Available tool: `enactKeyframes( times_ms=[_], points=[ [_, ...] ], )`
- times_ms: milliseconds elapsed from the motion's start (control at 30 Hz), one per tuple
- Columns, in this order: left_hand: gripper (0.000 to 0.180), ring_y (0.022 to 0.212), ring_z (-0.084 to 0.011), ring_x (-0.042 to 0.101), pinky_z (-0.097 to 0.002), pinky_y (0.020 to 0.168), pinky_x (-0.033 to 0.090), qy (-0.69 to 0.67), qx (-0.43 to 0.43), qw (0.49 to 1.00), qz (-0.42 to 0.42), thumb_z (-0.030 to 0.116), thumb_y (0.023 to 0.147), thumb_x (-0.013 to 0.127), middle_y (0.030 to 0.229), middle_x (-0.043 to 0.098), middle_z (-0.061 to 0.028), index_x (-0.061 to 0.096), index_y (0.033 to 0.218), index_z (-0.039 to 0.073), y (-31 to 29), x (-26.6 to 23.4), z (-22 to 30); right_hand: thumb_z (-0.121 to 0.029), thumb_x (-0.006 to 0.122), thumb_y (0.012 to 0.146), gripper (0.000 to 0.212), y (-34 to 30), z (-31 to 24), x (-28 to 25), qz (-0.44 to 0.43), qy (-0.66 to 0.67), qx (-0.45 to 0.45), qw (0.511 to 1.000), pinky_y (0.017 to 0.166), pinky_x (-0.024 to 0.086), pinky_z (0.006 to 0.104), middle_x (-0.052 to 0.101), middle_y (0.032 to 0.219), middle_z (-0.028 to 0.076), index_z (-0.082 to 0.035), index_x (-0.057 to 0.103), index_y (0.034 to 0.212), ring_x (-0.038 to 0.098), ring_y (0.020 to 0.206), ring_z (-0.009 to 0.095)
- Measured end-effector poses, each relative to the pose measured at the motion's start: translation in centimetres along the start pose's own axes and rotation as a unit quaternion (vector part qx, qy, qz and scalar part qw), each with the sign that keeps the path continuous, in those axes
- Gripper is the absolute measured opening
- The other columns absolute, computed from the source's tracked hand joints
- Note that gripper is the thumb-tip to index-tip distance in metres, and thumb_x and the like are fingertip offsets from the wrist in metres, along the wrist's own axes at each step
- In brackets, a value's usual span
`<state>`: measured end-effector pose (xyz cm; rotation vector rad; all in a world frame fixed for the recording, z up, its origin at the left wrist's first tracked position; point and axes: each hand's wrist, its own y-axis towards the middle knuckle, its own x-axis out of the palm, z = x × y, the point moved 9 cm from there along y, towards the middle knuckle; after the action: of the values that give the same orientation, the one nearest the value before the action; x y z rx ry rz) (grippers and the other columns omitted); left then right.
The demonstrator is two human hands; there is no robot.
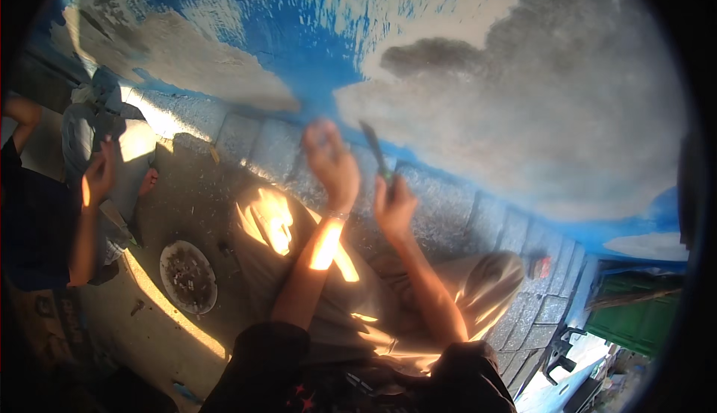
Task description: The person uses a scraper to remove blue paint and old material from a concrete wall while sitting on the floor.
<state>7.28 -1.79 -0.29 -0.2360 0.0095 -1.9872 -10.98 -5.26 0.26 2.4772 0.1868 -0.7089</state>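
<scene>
My right hand (396,205) is closed round the handle of a knife-like tool (373,144) with a narrow dark blade and some green at the handle. Its blade points up and slightly left, toward the wall. To its left my left hand (331,168) is raised, somewhat blurred, with the fingers curled in. Whether something small lies in those fingers I cannot make out. Both hands are above my crossed legs (276,271), apart from each other. Behind them stands a wall (478,114) painted in blue, white and grey patches.
A round pale dish (165,267) with dark bits sits on the ground at left. Beyond it, a person in dark clothes (41,226) has a raised hand (98,178). A small red object (539,266) lies on the paved ledge (515,234); a green crate (635,305) stands far right.
</scene>
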Motion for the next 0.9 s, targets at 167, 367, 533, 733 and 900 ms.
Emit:
enactKeyframes(
  times_ms=[167,367,533,733,900],
  points=[
    [0.082,0.139,-0.0414,0.002,-0.0518,0.113,0.006,0.355,0.490,0.781,-0.152,0.054,0.093,0.034,0.149,0.002,-0.0285,0.010,0.142,-0.007,-4.0,8.1,5.8,-0.015,0.063,0.087,0.016,0.9,1.4,-6.8,0.081,-0.007,0.049,0.996,0.042,0.039,0.0300,0.055,0.052,0.008,0.000,0.059,0.082,0.055,0.045,0.014],
    [0.087,0.140,-0.0379,-0.009,-0.0485,0.113,0.000,0.126,0.042,0.990,0.055,0.056,0.093,0.029,0.149,-0.010,-0.0283,-0.002,0.142,-0.009,2.6,0.1,-0.3,-0.015,0.060,0.089,0.018,-3.1,2.3,-11.8,0.075,-0.025,0.077,0.994,0.042,0.035,0.0280,0.051,0.050,0.007,0.000,0.059,0.079,0.049,0.045,0.009],
    [0.086,0.141,-0.0377,-0.002,-0.0456,0.114,0.003,0.494,0.525,0.668,-0.183,0.055,0.092,0.037,0.149,0.001,-0.0291,0.007,0.142,-0.009,-6.0,8.5,6.4,-0.019,0.058,0.090,0.023,-5.4,3.8,-13.2,0.111,-0.001,0.120,0.987,0.045,0.032,0.0274,0.047,0.053,0.002,0.001,0.057,0.079,0.039,0.050,0.007],
    [0.081,0.141,-0.0368,-0.001,-0.0501,0.113,0.002,0.176,0.171,0.967,0.071,0.053,0.092,0.039,0.150,0.000,-0.0269,0.009,0.146,0.001,4.4,-1.1,1.3,-0.021,0.061,0.089,0.029,-5.0,3.3,-11.5,0.108,-0.001,0.109,0.988,0.043,0.034,0.0298,0.048,0.049,0.009,0.000,0.053,0.070,0.044,0.043,0.012],
    [0.075,0.140,-0.0399,-0.005,-0.0516,0.112,0.001,0.306,0.437,0.843,-0.064,0.053,0.094,0.031,0.150,-0.004,-0.0268,0.007,0.147,0.006,-2.5,4.4,5.8,-0.020,0.061,0.089,0.025,-4.8,3.9,-11.6,0.075,-0.013,0.107,0.991,0.043,0.034,0.0292,0.049,0.051,0.009,0.000,0.055,0.075,0.044,0.043,0.011]
  ],
)
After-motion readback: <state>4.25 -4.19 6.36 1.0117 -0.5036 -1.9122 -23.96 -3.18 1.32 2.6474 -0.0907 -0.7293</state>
